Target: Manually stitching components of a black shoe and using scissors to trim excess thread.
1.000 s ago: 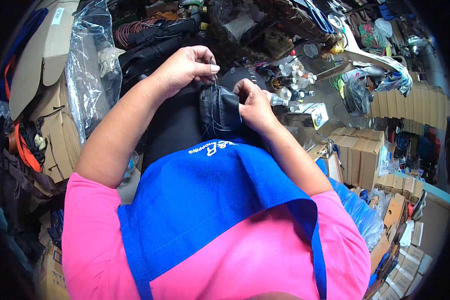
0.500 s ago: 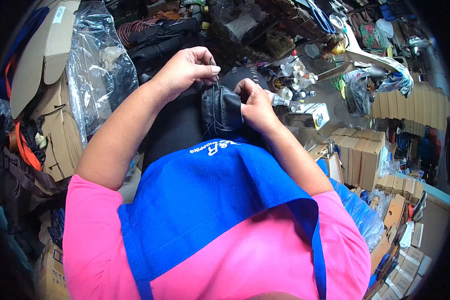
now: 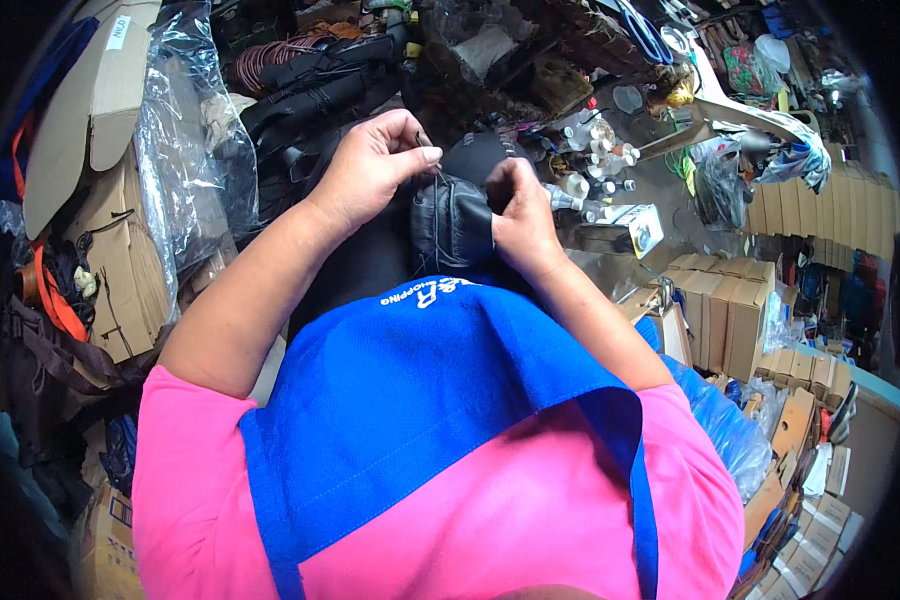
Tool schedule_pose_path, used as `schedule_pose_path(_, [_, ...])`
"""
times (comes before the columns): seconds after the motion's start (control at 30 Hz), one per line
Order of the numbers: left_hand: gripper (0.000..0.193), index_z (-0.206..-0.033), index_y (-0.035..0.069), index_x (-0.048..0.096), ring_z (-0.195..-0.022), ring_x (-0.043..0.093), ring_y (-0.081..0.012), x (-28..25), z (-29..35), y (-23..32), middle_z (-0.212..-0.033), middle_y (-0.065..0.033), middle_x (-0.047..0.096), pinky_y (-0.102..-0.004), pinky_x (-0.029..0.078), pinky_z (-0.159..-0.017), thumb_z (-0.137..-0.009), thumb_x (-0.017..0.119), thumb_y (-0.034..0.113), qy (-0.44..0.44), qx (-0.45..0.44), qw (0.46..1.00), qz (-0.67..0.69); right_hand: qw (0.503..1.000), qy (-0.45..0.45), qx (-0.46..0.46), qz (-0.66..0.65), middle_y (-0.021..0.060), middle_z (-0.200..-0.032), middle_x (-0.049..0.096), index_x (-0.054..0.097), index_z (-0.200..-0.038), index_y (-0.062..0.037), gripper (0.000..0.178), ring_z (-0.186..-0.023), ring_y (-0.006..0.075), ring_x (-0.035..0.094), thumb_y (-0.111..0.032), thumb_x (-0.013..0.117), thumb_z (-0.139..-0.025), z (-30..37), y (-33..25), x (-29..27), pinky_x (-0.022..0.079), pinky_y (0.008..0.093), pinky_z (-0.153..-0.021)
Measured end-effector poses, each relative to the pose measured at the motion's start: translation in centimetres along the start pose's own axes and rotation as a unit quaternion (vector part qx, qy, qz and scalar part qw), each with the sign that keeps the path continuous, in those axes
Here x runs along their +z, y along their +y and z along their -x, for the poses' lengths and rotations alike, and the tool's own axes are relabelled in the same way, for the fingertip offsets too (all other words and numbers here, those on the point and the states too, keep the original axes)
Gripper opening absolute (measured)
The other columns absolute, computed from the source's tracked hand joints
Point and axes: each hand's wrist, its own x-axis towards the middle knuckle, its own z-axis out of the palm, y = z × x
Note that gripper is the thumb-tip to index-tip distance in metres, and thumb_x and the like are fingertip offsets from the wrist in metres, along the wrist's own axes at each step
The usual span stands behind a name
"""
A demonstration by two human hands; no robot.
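Note:
A black, glossy leather piece [image 3: 452, 225], puffy and with a seam and loose dark thread along its left side, rests over my lap. Above its top left edge my left hand [image 3: 385, 160] is closed, thumb and forefinger pinching a thin dark needle-like tool [image 3: 423, 138]. My right hand [image 3: 525, 215] is closed at the leather's right edge, its lower part against it. The right fingers are curled and a little blurred; whether they also pinch a thread is hidden. Just beyond lies a dark rounded form [image 3: 473, 154].
Several small bottles [image 3: 595, 150] stand past my right hand, near a small printed box [image 3: 638, 228]. Cardboard boxes [image 3: 725, 305] are stacked at the right. On the left hang clear plastic sheeting [image 3: 195, 150] and a cardboard panel [image 3: 80, 130]. Dark bundles [image 3: 320, 85] lie ahead.
My left hand has shifted slightly down with the thin tool. The fingers of my right hand have moved right, away from the leather's top. The leather piece has shifted slightly right.

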Motion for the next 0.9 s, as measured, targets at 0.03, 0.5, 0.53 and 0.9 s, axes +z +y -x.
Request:
schedule_pose_path(0.03, [0.007, -0.085, 0.005, 0.058, -0.076, 0.060, -0.0085, 0.0, 0.1, -0.4, -0.081, -0.0019, 0.064, -0.0240, 0.049, -0.074, -0.087, 0.065, 0.007, 0.001, 0.017, 1.000, 0.007, 1.000, 0.007, 0.026, -0.013, 0.0066, -0.070, 0.060, 0.056, -0.080, -0.0074, 0.031, -0.076, 0.0243, 0.060, -0.028, 0.076, -0.069, 0.3, 0.1, -0.2, 0.039, 0.0371, -0.079])
schedule_pose_path(0.5, [0.005, -0.086, 0.006, 0.059, -0.081, 0.063, -0.0104, 1.8, 1.0, -1.8, -0.083, -0.0038, 0.066, -0.0248, 0.049, -0.079, -0.089, 0.063, 0.006, 0.080, 0.044, 0.992, 0.090, 0.992, 0.057, -0.086, -0.075, 0.0098, -0.089, 0.070, 0.069, -0.090, -0.0049, 0.026, -0.083, 0.0249, 0.065, -0.017, 0.076, -0.067, 1.8, 0.6, -0.5, 0.049, 0.0334, -0.076])
schedule_pose_path(0.53, [0.005, -0.087, 0.006, 0.059, -0.080, 0.063, -0.0104, 1.4, 0.9, -1.7, -0.083, -0.0034, 0.066, -0.0242, 0.049, -0.079, -0.089, 0.063, 0.006, 0.052, 0.034, 0.995, 0.081, 0.992, 0.048, -0.091, -0.075, 0.0090, -0.090, 0.070, 0.069, -0.090, -0.0059, 0.027, -0.083, 0.0240, 0.065, -0.018, 0.076, -0.067, 1.8, 0.7, -0.5, 0.048, 0.0333, -0.076])
schedule_pose_path(0.9, [0.017, -0.090, -0.001, 0.067, -0.085, 0.059, -0.0100, -1.7, -0.2, 3.5, -0.091, -0.0033, 0.066, -0.0257, 0.047, -0.081, -0.078, 0.070, 0.011, -0.066, 0.003, 0.980, -0.190, 0.994, 0.005, -0.101, -0.029, 0.0074, -0.098, 0.069, 0.069, -0.097, -0.0082, 0.032, -0.092, 0.0234, 0.063, -0.023, 0.074, -0.069, 1.8, 1.3, -0.9, 0.042, 0.0351, -0.085])
